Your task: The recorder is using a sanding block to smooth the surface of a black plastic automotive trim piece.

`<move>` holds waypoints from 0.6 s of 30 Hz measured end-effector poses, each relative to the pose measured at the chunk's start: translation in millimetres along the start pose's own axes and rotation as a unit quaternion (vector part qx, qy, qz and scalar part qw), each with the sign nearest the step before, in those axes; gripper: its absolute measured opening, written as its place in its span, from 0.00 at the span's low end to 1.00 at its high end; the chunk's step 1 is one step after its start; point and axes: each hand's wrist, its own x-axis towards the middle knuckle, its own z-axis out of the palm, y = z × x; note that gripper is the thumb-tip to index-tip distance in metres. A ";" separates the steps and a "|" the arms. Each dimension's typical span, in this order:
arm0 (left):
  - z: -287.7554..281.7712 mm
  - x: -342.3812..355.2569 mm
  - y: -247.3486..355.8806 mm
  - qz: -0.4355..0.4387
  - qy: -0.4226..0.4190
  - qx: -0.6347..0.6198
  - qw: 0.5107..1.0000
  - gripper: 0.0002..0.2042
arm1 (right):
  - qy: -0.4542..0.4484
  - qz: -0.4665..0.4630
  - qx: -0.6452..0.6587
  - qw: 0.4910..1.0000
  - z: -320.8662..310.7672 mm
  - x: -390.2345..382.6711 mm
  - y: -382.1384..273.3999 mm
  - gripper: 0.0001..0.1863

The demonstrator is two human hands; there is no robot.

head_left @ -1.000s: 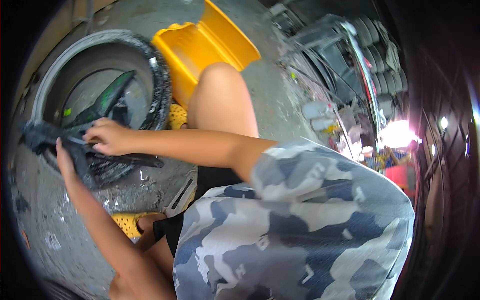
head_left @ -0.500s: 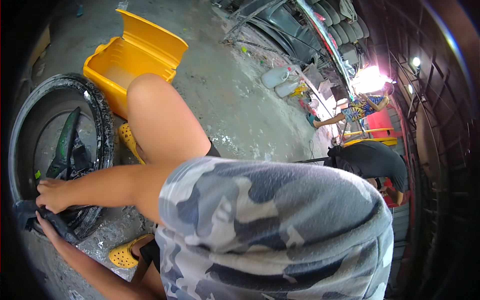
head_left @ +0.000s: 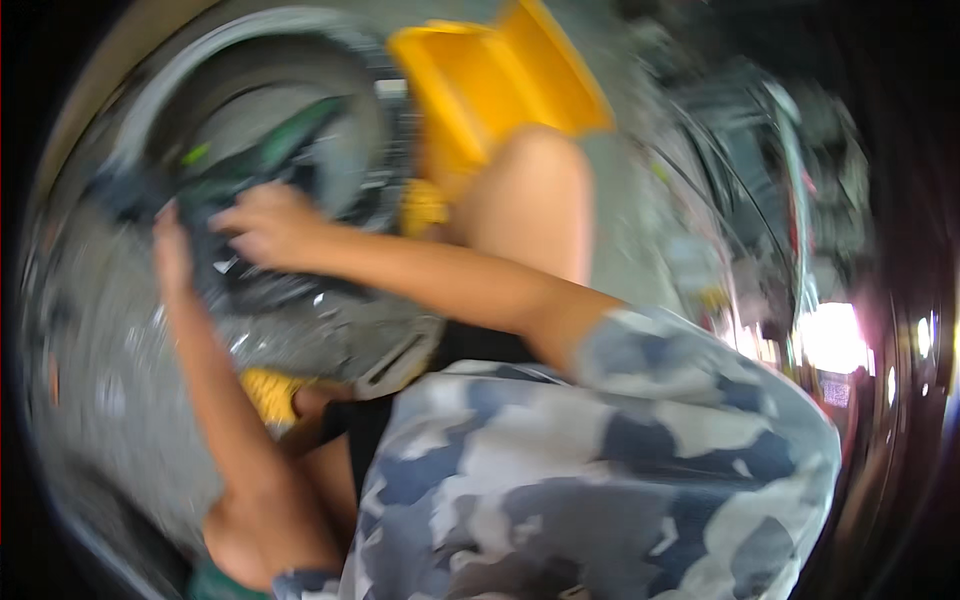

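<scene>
At the upper left is a round black tub point(head_left: 200, 55), its rim smeared by motion. A long green-and-black curved piece point(head_left: 300, 132) lies in it among other dark pieces. My left hand point(head_left: 174, 245) is at the tub's near edge, closed against a dark piece point(head_left: 130, 190) whose kind I cannot make out. Just to its right, my right hand point(head_left: 272, 228) is over the tub's near side with its fingers curled in. Whatever those fingers hold, if anything, is lost in the blur.
A yellow open box point(head_left: 455, 75) with a raised lid stands beyond my bent knee, right of the tub. Yellow clogs point(head_left: 268, 395) are on my feet on the wet grey floor point(head_left: 110, 350). Blurred clutter point(head_left: 830, 190) is stacked at the far right.
The view has swung left, so the tub and box appear further right and higher. My hands, close together on the dark piece before, now show a gap between them.
</scene>
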 end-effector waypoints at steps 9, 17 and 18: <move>-2.5 -12.9 123.4 -0.263 0.023 -0.299 0.917 0.31 | 0.009 -0.040 0.041 0.998 -4.9 55.7 1.7 0.15; 18.7 -8.8 113.8 -0.161 0.060 -0.229 0.958 0.30 | -0.051 -0.089 -0.009 0.995 -33.3 12.6 11.6 0.18; 20.7 -5.0 122.9 -0.154 0.049 -0.239 0.957 0.29 | -0.042 -0.087 -0.018 0.995 -30.1 33.2 18.1 0.18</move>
